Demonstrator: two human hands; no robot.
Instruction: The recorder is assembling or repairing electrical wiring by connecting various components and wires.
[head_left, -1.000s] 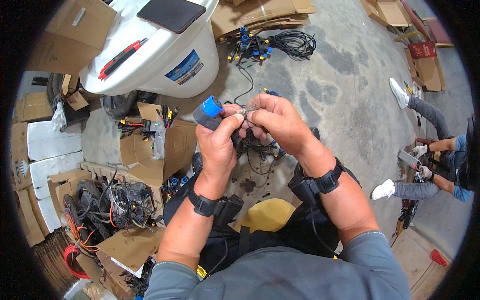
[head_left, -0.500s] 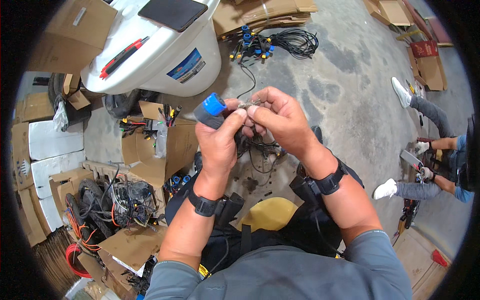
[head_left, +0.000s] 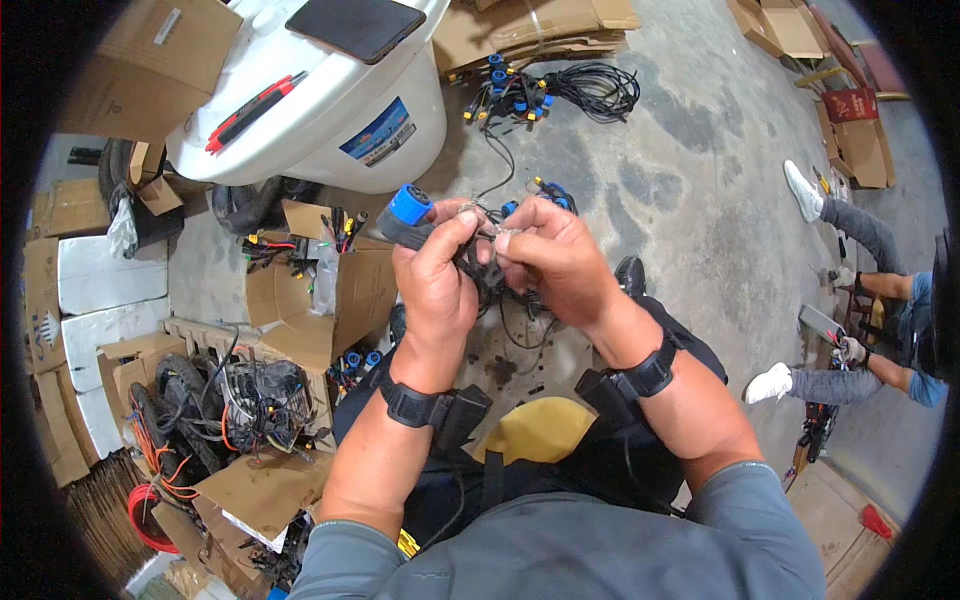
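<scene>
My left hand [head_left: 437, 268] is closed around a black cable connector with a blue ring [head_left: 409, 204], which sticks out to the left. Its thumb and finger also pinch a thin, pale, frayed strand [head_left: 484, 212]. Close beside it, my right hand [head_left: 562, 258] pinches the strand's other end between thumb and finger. Dark cables [head_left: 488, 283] hang in a tangle under both hands, partly hidden by the fingers. Beyond the right hand's fingers, more blue-ringed connectors [head_left: 552, 192] show.
Ahead lies a coiled black cable bundle [head_left: 597, 92] on the concrete floor. A white tub [head_left: 300, 150] carries a phone [head_left: 356, 27] and a red-black pen [head_left: 255, 112]. Open cardboard boxes [head_left: 350, 300] and a yellow round seat [head_left: 535, 430] are nearby. Another person [head_left: 880, 290] works at right.
My hands have drawn slightly apart, the strand now stretching between them. The blue-ringed connector shifted a little left. Blue-ringed connectors have come into sight behind my right hand.
</scene>
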